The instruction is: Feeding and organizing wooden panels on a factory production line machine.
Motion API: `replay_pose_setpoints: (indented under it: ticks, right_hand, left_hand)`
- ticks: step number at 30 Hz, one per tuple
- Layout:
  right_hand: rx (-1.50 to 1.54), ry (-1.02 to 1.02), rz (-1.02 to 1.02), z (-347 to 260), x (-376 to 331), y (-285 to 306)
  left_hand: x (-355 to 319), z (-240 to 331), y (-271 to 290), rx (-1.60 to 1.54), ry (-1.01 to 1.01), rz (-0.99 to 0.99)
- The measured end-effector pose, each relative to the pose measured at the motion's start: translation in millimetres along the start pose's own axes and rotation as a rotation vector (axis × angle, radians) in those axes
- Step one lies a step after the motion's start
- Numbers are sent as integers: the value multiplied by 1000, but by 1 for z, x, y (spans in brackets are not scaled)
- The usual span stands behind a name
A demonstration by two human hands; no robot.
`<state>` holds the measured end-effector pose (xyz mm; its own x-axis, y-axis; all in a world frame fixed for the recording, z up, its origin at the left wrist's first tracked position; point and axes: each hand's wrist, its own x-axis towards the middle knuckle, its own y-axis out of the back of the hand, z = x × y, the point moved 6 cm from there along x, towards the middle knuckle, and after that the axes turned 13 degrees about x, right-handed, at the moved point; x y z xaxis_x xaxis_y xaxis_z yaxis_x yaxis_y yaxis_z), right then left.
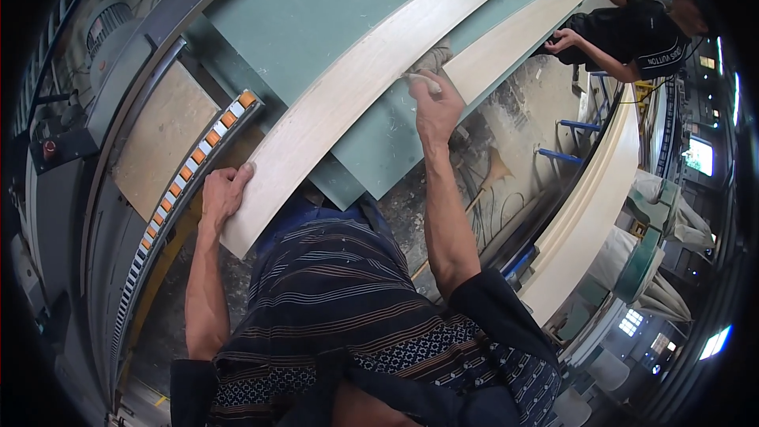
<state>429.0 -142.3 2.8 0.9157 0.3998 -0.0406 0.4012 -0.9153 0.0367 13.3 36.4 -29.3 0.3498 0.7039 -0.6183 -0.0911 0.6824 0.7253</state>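
Note:
A long pale wooden board point(340, 99) lies slanting across a green work surface point(308, 12), its near end jutting out in front of my body. My left hand point(224, 196) is closed on the left edge of that near end, thumb on top. To the right of the board, my right hand point(437, 111) is closed in a pinch beside its edge. A small whitish piece shows at its fingers, too little to name. Just beyond them sits a greyish crumpled bundle point(433, 59), partly covered by the board. A second pale board point(514, 39) lies farther right.
A curved roller strip with orange and white wheels point(202, 154) runs along my left, beside a machine. Another person point(632, 39) in dark clothes stands at the far right, near the second board's end. Long stacked boards point(581, 245) lie to my right.

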Motion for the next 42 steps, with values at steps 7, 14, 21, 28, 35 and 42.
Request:
replay_pose_setpoints:
  ticks: [7, 14, 21, 28, 35, 42]
  right_hand:
    - [-193, 320, -88, -16, -17, -17]
    - [-9, 232, -7, -6, -19, -8]
    - [-159, 353, -194, -13, -34, -17]
    - [-214, 457, -231, -28, -45, -22]
    - [-239, 464, -272, -29, -44, -30]
    - [-207, 491, -204, -31, -46, -23]
  left_hand:
    - [1, -1, -1, -13, 14, -14]
    - [1, -3, -1, -2, -9, -2]
    - [2, 0, 0, 3, -9, 6]
    - [2, -3, -3, -9, -21, 14]
    - [3, -2, 0, -15, -3, 5]
    - [1, -1, -2, -6, -24, 7]
